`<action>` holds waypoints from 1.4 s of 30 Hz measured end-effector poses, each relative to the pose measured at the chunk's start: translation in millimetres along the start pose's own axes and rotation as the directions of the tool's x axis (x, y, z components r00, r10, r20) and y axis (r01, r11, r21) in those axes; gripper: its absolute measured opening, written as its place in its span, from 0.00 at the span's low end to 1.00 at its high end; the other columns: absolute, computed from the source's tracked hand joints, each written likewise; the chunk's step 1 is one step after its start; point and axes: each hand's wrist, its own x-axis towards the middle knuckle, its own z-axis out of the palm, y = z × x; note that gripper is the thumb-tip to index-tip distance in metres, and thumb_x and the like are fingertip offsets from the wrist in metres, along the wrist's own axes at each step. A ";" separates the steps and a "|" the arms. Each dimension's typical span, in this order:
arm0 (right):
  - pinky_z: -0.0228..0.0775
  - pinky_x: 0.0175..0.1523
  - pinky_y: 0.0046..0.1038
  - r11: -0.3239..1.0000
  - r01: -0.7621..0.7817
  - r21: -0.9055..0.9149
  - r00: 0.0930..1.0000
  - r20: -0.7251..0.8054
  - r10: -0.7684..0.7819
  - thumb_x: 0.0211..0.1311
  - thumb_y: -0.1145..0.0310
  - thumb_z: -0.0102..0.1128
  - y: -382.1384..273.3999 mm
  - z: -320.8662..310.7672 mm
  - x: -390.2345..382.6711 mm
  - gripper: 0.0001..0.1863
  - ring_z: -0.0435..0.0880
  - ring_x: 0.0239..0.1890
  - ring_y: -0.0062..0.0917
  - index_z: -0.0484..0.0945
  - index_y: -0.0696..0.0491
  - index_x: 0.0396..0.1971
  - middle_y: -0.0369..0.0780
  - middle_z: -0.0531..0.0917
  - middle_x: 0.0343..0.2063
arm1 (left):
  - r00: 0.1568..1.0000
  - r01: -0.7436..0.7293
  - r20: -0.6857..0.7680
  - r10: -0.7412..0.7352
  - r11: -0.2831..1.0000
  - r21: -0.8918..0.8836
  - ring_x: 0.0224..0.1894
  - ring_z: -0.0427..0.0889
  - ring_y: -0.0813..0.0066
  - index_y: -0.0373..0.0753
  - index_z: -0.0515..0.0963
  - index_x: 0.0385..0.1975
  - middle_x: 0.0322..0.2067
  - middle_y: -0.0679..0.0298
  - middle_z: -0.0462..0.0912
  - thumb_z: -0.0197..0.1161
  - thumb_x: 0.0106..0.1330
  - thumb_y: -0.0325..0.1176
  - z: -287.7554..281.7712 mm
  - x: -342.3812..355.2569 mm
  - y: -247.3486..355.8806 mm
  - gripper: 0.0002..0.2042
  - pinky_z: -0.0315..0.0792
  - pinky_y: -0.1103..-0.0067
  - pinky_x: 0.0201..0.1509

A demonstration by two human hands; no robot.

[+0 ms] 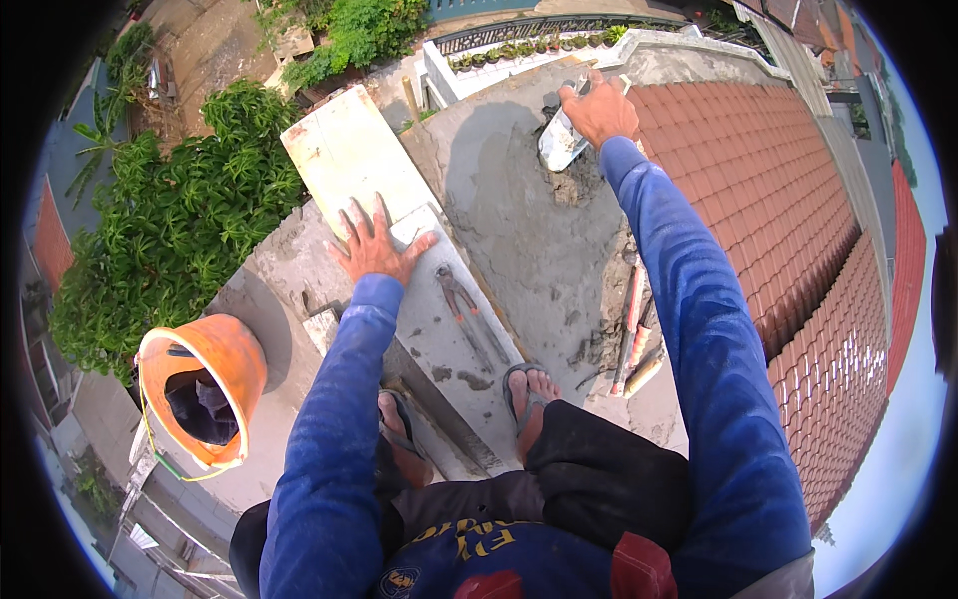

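My left hand (377,243) lies with fingers spread on a long pale board (339,150), near where its cream upper part meets the greyer lower part. Steel pincers with red-marked handles (464,304) lie on the board between my hand and my sandalled feet. My right hand (603,112), up at the top centre right, grips a trowel (559,145), its pale blade against the grey wet mortar surface (509,220) near a small lump of mortar. The trowel's handle is mostly hidden by my fingers.
An orange bucket (239,359) with dark contents stands at the left. Several long-handled tools (632,324) lie right of the mortar. Tiled roof (738,170) slopes along the right. A low white parapet with railing and plants borders the top; trees and ground lie beyond the left edge.
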 end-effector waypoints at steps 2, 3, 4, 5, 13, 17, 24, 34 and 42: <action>0.78 0.54 0.49 0.999 0.034 -0.036 0.995 -0.092 -0.038 0.60 0.41 0.60 12.2 9.6 -7.4 0.36 0.86 0.49 0.50 0.75 0.46 0.65 0.50 0.77 0.59 | 1.000 0.002 0.008 -0.002 1.000 0.018 0.83 0.33 0.48 0.56 0.48 0.81 0.80 0.47 0.41 0.53 0.45 0.88 1.3 2.9 0.2 0.64 0.24 0.38 0.77; 0.79 0.51 0.49 0.997 0.049 -0.056 0.989 -0.137 -0.057 0.61 0.42 0.60 19.0 12.4 -10.2 0.35 0.87 0.48 0.49 0.75 0.45 0.64 0.49 0.78 0.57 | 1.000 0.002 0.012 -0.002 1.000 0.027 0.83 0.33 0.47 0.56 0.48 0.81 0.80 0.47 0.41 0.53 0.45 0.89 2.1 2.9 -0.1 0.64 0.23 0.37 0.77; 0.79 0.51 0.49 0.989 0.129 -0.079 0.987 -0.086 -0.135 0.61 0.42 0.60 27.5 13.1 -11.6 0.35 0.87 0.47 0.49 0.76 0.45 0.64 0.49 0.78 0.57 | 1.000 0.006 0.020 -0.007 1.000 0.015 0.83 0.34 0.47 0.56 0.48 0.81 0.80 0.47 0.41 0.53 0.45 0.89 2.8 1.1 -0.7 0.64 0.23 0.37 0.77; 0.80 0.51 0.50 0.973 0.211 -0.096 0.976 -0.036 -0.215 0.61 0.41 0.60 31.7 9.6 -14.0 0.34 0.87 0.47 0.49 0.76 0.45 0.64 0.49 0.78 0.56 | 1.000 0.012 0.024 -0.012 1.000 0.001 0.83 0.34 0.47 0.56 0.47 0.81 0.80 0.47 0.41 0.53 0.45 0.89 4.0 0.9 -1.3 0.64 0.23 0.37 0.77; 0.81 0.50 0.48 0.762 0.614 -0.205 0.788 0.201 -0.581 0.67 0.40 0.60 53.6 -8.8 -18.9 0.33 0.86 0.46 0.51 0.73 0.48 0.62 0.51 0.77 0.55 | 0.999 0.017 0.044 -0.017 1.000 -0.004 0.83 0.33 0.48 0.56 0.47 0.81 0.80 0.47 0.41 0.53 0.44 0.89 5.1 2.5 -3.5 0.65 0.23 0.37 0.77; 0.81 0.50 0.47 0.679 0.725 -0.119 0.685 0.231 -0.691 0.70 0.40 0.58 76.3 -13.3 -7.6 0.32 0.85 0.47 0.50 0.73 0.51 0.61 0.51 0.76 0.56 | 0.999 0.012 0.042 -0.012 1.000 0.004 0.83 0.33 0.48 0.56 0.47 0.81 0.80 0.47 0.40 0.52 0.44 0.89 2.2 4.1 -2.2 0.65 0.23 0.37 0.77; 0.78 0.53 0.49 0.686 0.717 -0.122 0.677 0.354 -0.645 0.70 0.39 0.57 72.8 -23.0 -17.8 0.33 0.84 0.49 0.51 0.71 0.49 0.61 0.51 0.76 0.57 | 0.998 0.017 0.061 -0.017 1.000 -0.007 0.83 0.31 0.47 0.55 0.46 0.81 0.81 0.46 0.38 0.51 0.45 0.90 0.8 2.4 -5.0 0.64 0.23 0.37 0.77; 0.75 0.62 0.48 0.915 0.369 -0.161 0.929 0.063 -0.364 0.65 0.34 0.58 76.7 -100.3 23.1 0.43 0.82 0.58 0.51 0.69 0.53 0.68 0.53 0.78 0.60 | 0.999 0.005 0.040 -0.005 1.000 -0.008 0.82 0.33 0.46 0.55 0.47 0.81 0.80 0.45 0.40 0.51 0.45 0.90 2.1 1.9 -5.4 0.64 0.24 0.35 0.76; 0.73 0.35 0.28 0.361 -0.426 0.830 0.887 0.304 0.346 0.69 0.47 0.63 172.9 -91.4 -171.9 0.29 0.82 0.38 0.21 0.67 0.51 0.58 0.37 0.82 0.44 | 0.999 -0.010 0.042 0.011 1.000 -0.021 0.82 0.32 0.45 0.55 0.46 0.81 0.80 0.45 0.40 0.51 0.44 0.90 3.2 3.1 -2.6 0.65 0.22 0.36 0.76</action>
